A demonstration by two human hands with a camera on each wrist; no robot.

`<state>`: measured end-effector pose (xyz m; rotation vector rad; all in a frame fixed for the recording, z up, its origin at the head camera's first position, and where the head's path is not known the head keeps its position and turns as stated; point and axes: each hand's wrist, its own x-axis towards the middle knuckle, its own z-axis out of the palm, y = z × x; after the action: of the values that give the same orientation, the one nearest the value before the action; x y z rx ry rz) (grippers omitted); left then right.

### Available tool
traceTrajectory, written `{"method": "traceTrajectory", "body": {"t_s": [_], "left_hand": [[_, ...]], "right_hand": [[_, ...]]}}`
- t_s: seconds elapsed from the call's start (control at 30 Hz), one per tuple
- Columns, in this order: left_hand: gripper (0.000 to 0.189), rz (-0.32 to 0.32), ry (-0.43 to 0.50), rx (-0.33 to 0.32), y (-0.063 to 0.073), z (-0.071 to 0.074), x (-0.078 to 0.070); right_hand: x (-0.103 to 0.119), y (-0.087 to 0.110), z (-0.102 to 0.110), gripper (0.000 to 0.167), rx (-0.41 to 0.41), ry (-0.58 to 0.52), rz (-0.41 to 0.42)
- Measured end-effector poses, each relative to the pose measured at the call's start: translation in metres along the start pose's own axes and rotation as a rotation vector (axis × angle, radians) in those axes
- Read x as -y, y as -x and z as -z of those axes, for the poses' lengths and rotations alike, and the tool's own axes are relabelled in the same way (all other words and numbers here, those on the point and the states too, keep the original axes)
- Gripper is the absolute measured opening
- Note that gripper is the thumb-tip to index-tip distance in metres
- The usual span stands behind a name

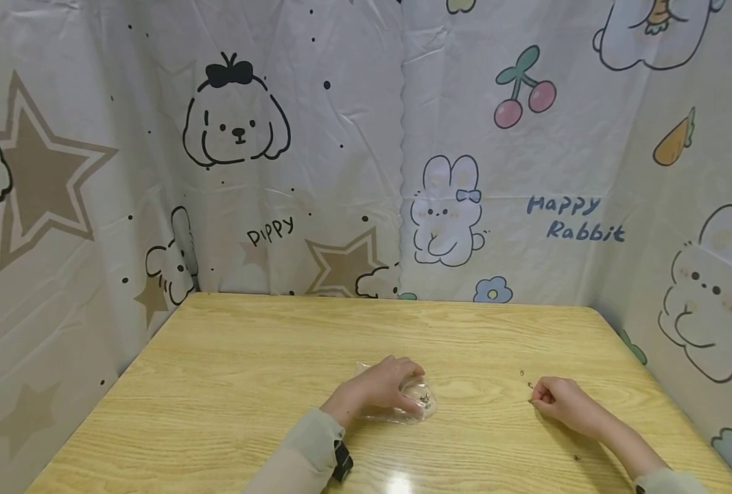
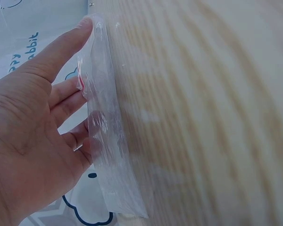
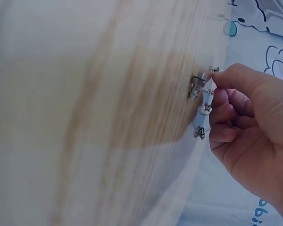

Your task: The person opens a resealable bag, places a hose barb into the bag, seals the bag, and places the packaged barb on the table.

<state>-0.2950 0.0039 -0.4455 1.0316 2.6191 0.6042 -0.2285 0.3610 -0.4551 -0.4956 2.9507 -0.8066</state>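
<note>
My left hand [image 1: 385, 385] holds a clear plastic bag [image 1: 396, 414] on the table, thumb and fingers spread about its mouth. Several small dark metal pieces [image 1: 424, 398] show inside the bag. In the left wrist view, the thumb [image 2: 70, 44] lies at the bag's upper edge and the other fingers reach behind the film [image 2: 104, 103]. Further right, my right hand [image 1: 566, 406] pinches a small silvery metal piece [image 3: 215, 70] between thumb and forefinger, close over the table. More such pieces [image 3: 199, 133] lie beside its fingers.
The wood-grain table [image 1: 267, 350] is enclosed by printed cloth [image 1: 341, 137] at the back and both sides. One loose metal piece [image 1: 576, 457] lies nearer me, below the right forearm. Two more [image 1: 529, 385] lie just beyond the right fingertips.
</note>
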Motion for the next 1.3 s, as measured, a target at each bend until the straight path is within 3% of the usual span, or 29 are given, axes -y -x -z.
{"method": "traceTrajectory", "body": {"t_s": [0.5,0.77,1.0,1.3], "left_hand": [[0.069,-0.003,-0.02,-0.005,-0.001,-0.001,0.001],[0.07,-0.004,-0.025,-0.001,-0.001,-0.001,0.0],[0.069,-0.006,-0.02,0.006,-0.001,-0.002,0.001],[0.07,-0.011,-0.013,-0.002,-0.002,-0.002,0.0]], "right_hand": [[-0.001,0.0,0.0,0.008,0.04,-0.046,0.031],[0.004,0.0,0.002,0.008,0.009,-0.061,0.038],[0.009,-0.002,0.0,0.008,-0.056,-0.147,0.054],[0.02,-0.012,-0.005,0.016,-0.05,-0.277,0.02]]}}
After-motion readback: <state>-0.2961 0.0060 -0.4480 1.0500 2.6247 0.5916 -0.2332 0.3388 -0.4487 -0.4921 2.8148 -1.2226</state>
